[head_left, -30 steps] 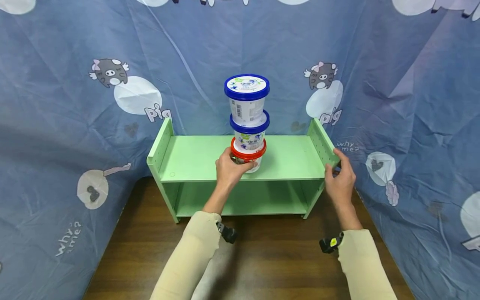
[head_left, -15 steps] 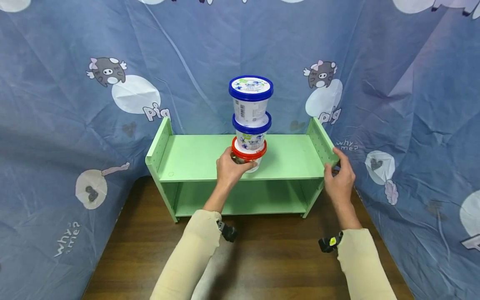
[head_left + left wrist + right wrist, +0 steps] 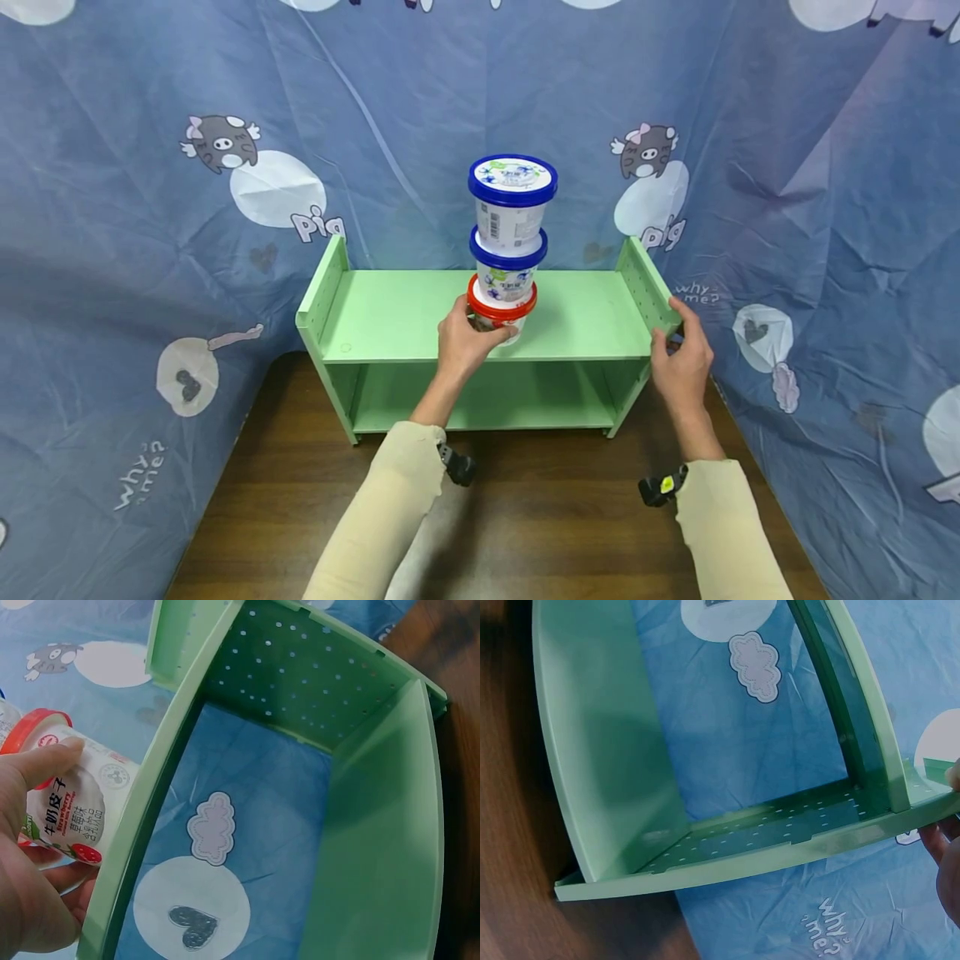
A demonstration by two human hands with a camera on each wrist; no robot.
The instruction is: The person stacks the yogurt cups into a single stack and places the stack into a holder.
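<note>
Three lidded plastic tubs stand stacked on the top board of a light green shelf [image 3: 405,317]. At the bottom is a red-lidded tub [image 3: 502,310]; a blue-lidded tub [image 3: 506,283] sits on it, and another blue-lidded tub [image 3: 512,218] tops the stack, slightly off to the right. My left hand [image 3: 467,340] grips the bottom tub from the front left, thumb across its front; the left wrist view shows a strawberry on its label [image 3: 79,802]. With thumb inside and fingers outside, my right hand [image 3: 681,358] holds the shelf's right side panel [image 3: 647,287].
Below the top board lies a lower shelf board [image 3: 480,408]. The shelf stands on a brown wooden floor [image 3: 555,517]. Blue printed fabric [image 3: 405,108] hangs behind it and along both sides.
The stack's upper tubs have shifted to the right over the red-lidded one, the top tub most. My left hand keeps its grip on the bottom tub. The right hand stays on the side panel.
</note>
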